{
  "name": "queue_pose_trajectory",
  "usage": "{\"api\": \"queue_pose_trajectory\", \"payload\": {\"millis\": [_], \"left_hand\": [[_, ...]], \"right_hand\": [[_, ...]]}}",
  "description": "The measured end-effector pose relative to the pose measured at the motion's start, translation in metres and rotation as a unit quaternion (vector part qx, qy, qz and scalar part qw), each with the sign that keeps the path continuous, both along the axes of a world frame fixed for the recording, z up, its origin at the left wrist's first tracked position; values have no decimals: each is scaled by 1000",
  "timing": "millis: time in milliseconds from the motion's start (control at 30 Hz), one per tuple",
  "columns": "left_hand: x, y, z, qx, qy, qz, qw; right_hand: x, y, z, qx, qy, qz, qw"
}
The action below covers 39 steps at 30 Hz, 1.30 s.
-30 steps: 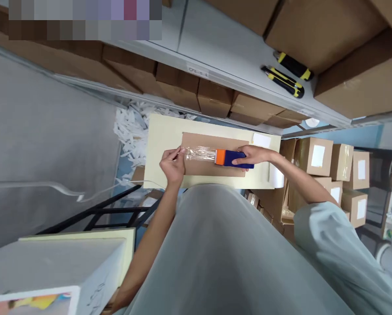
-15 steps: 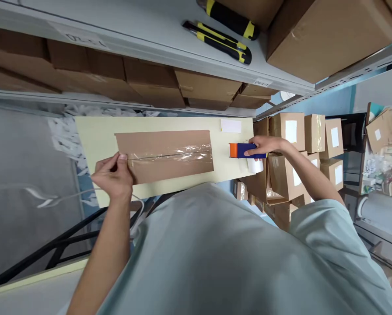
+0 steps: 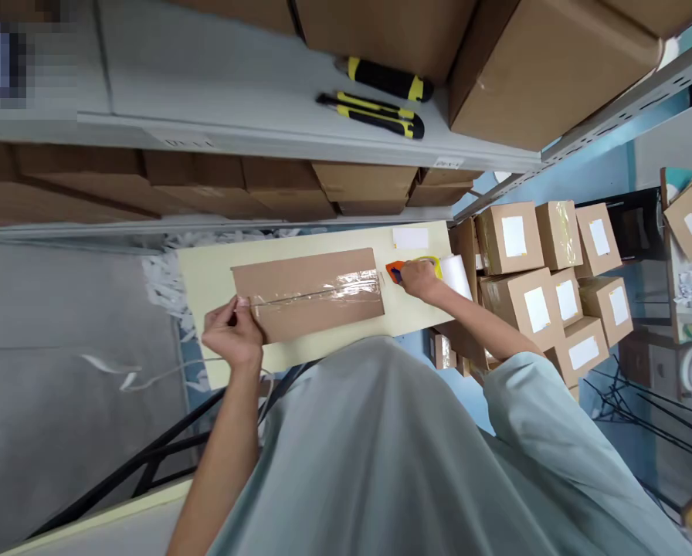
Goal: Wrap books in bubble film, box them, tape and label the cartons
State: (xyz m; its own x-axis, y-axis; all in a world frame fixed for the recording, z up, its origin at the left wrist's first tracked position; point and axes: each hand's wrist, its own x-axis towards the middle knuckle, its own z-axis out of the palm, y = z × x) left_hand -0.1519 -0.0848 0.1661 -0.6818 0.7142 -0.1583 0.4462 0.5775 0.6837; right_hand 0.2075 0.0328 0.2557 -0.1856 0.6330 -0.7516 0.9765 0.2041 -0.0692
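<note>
A long flat cardboard box [image 3: 311, 287] lies on the pale yellow tabletop [image 3: 207, 266], with clear shiny tape along its middle seam. My left hand [image 3: 234, 332] pinches the tape end at the box's left edge, thumb and fingers together. To the right of the box, my right hand [image 3: 420, 279] is closed round an orange and blue tape dispenser [image 3: 395, 270], whose yellow rim shows behind the fingers. A white roll [image 3: 456, 276] lies just right of that hand. Near the table's back edge is a white label [image 3: 411, 238].
Above the table, a grey shelf [image 3: 218, 85] holds brown boxes and black and yellow utility knives [image 3: 378, 114]. Stacked labelled cartons [image 3: 513, 239] stand at the right. White shredded paper [image 3: 164, 286] lies beyond the left end.
My right hand has moved left toward the box and turned the dispenser, so its yellow rim now shows. The left hand stays at the box's left edge. The view has shifted.
</note>
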Motion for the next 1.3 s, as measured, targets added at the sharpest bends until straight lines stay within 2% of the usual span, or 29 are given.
{"api": "queue_pose_trajectory", "payload": {"millis": [67, 167, 233, 333, 433, 500, 567, 633, 700, 800, 933, 1033, 1100, 1200, 1300], "left_hand": [[-3, 1, 4, -12, -21, -3, 1000], [2, 12, 19, -9, -13, 14, 1000], [17, 28, 39, 65, 23, -15, 997], [52, 65, 87, 220, 21, -145, 964], [80, 109, 137, 309, 36, -261, 914], [86, 138, 160, 334, 50, -289, 896], [84, 163, 173, 341, 60, -290, 892], [77, 181, 178, 334, 65, -288, 895], [70, 189, 177, 325, 67, -291, 897], [65, 183, 173, 328, 70, -296, 895], [54, 157, 158, 296, 61, -283, 910], [30, 124, 132, 239, 40, -262, 934], [8, 89, 105, 193, 22, -234, 953], [-22, 27, 64, 111, -5, -151, 982], [-28, -25, 39, 31, -13, -102, 994]], "right_hand": [[-6, -4, 8, 37, -28, -19, 999], [-10, 4, 39, 98, -33, -23, 994], [-14, 17, 66, 156, 0, -46, 987], [-35, 45, 109, 209, 107, -67, 970], [-74, 83, 145, 236, 214, 1, 948], [-107, 112, 164, 250, 265, 61, 929], [-140, 140, 178, 264, 270, 105, 920], [-167, 163, 188, 273, 230, 132, 925], [-188, 177, 192, 278, 190, 147, 930], [-208, 184, 192, 283, 162, 144, 934], [-217, 180, 185, 312, 156, 127, 929], [-202, 163, 164, 352, 183, 106, 912], [-178, 134, 135, 402, 225, 67, 885], [-132, 53, 73, 445, 271, -28, 853], [-102, -50, 13, 384, 281, -123, 871]]}}
